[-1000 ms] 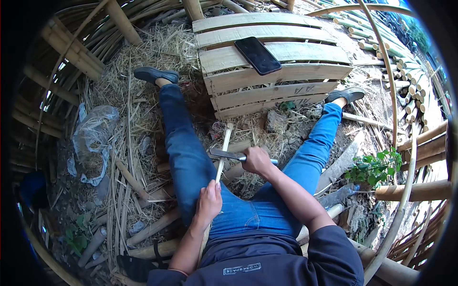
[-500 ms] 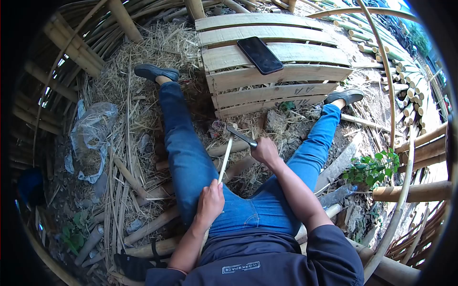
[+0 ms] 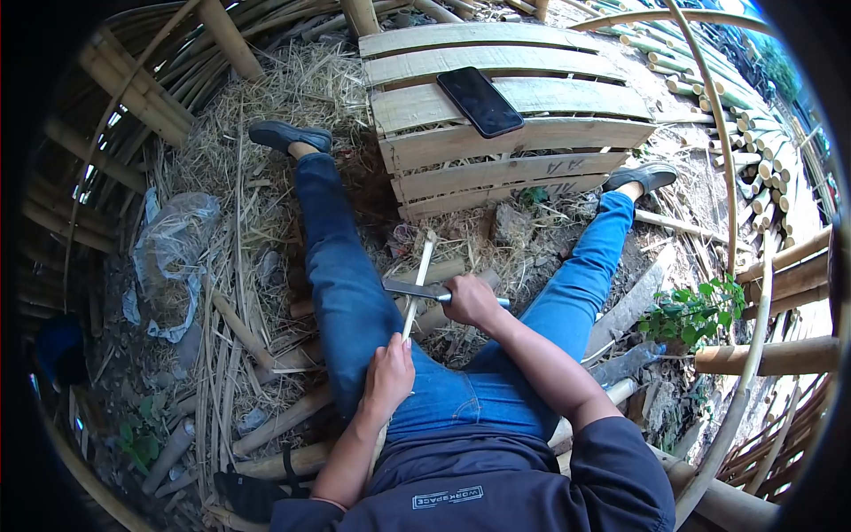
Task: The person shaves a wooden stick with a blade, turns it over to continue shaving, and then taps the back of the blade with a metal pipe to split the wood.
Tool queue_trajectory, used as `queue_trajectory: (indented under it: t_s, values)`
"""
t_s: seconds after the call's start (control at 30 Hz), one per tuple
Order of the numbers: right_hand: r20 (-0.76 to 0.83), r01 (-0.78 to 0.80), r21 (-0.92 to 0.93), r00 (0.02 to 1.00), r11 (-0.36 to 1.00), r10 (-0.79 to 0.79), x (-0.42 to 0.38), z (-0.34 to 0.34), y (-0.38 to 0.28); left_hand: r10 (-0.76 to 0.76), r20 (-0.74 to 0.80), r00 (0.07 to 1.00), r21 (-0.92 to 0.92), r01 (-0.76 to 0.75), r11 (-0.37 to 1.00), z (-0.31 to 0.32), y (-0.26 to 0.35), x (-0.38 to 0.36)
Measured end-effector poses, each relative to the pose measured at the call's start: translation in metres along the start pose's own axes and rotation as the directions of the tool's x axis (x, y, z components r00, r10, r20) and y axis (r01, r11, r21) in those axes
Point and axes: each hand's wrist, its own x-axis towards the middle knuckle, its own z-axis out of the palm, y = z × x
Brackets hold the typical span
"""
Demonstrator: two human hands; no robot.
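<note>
A thin pale bamboo strip (image 3: 423,273) slants up and away from my lap, between my spread legs. Closed round its lower part, my left hand (image 3: 388,379) rests by my thigh. My right hand (image 3: 472,300) is wrapped round the handle of a knife (image 3: 417,289), whose flat metal blade points left and lies across the strip, above my left hand. The far end of the strip is free, over the straw. Whether the edge bites into the strip cannot be made out.
Ahead stands a slatted wooden crate (image 3: 523,140) with a black phone (image 3: 480,102) on top. Cut bamboo poles are stacked at the far right. A clear plastic bag (image 3: 175,257) lies on the straw at left, and a leafy plant (image 3: 694,312) grows at right.
My right hand has drawn the knife down along the strip, towards me and slightly left. My left hand has hardly moved.
</note>
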Motion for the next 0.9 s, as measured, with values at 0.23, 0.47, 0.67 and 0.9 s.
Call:
queue_trajectory:
  t_s: [0.23,0.47,0.67,0.9]
  values:
    - [-0.034,-0.002,-0.051,0.999,0.999,0.0,0.007,-0.004,0.01,0.04,0.02,0.999,0.008,-0.041,0.999,-0.001,-0.001,0.001]
    - [-0.093,0.0,-0.075,0.996,0.997,-0.007,0.014,0.002,0.019,0.087,-0.031,0.996,0.0,-0.087,0.996,0.0,-0.003,0.002]
    - [-0.165,-0.05,-0.099,0.986,0.994,0.034,0.018,0.008,0.038,0.087,-0.028,0.996,0.008,-0.087,0.996,0.001,-0.003,0.003]
    - [-0.165,-0.007,-0.134,0.986,0.991,-0.016,0.015,0.001,0.031,0.032,0.0,0.999,-0.047,-0.032,0.998,-0.003,0.0,0.002]
